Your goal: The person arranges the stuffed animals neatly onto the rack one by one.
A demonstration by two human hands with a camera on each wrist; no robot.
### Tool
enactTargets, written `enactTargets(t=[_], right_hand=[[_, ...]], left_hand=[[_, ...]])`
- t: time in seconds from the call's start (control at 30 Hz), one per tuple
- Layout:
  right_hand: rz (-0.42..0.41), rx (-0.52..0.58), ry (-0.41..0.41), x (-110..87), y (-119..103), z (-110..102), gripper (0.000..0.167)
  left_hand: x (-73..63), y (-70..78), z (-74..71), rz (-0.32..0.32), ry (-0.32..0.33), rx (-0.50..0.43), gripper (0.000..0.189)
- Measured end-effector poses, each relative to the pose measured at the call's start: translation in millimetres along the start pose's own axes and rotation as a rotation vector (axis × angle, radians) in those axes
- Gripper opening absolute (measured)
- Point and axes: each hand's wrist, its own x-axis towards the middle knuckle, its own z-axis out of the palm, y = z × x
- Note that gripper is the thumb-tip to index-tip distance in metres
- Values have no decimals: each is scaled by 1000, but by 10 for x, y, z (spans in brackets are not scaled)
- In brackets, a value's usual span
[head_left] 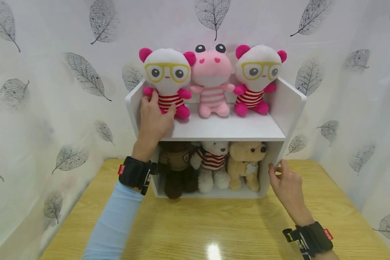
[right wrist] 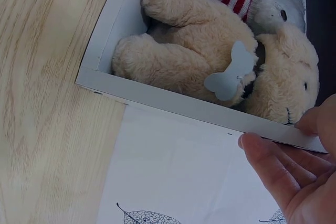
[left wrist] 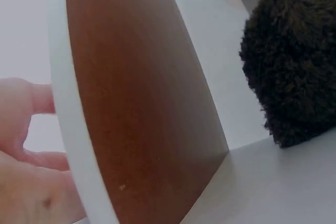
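My left hand (head_left: 156,117) grips the left panda plush (head_left: 167,77), which has pink ears, yellow glasses and a red striped body. That panda sits on the upper level of a white two-tier shelf (head_left: 227,130). In the left wrist view, the hand (left wrist: 31,150) shows beyond a white board edge (left wrist: 79,114), and the panda is out of sight. Low on the shelf's right side panel, my right hand (head_left: 287,184) pinches the front edge. The right wrist view has the fingers (right wrist: 273,169) on the outside of that panel (right wrist: 184,103) and the thumb at its edge.
A pink hippo plush (head_left: 212,72) and a second panda plush (head_left: 259,72) share the upper level. Below sit a dark brown plush (head_left: 178,169), a white bear in stripes (head_left: 212,162) and a tan dog (head_left: 247,159). The shelf stands on a wooden table (head_left: 195,224) before a leaf-patterned curtain (head_left: 84,76).
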Motion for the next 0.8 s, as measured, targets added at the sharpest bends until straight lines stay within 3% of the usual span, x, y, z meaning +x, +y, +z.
enactTargets(t=[0.17, 0.4, 0.63, 0.8], right_hand=[[1, -7, 4, -19, -5, -4, 25], [-18, 1, 0, -12, -7, -2, 27], [-19, -12, 5, -9, -7, -3, 24], [-10, -2, -1, -23, 2, 10, 21]], left_hand=[[62, 16, 46, -30, -26, 48, 76], [156, -24, 101, 0, 0, 63, 74], [216, -80, 105, -1, -46, 58, 75], [147, -60, 59, 34, -36, 115, 75]])
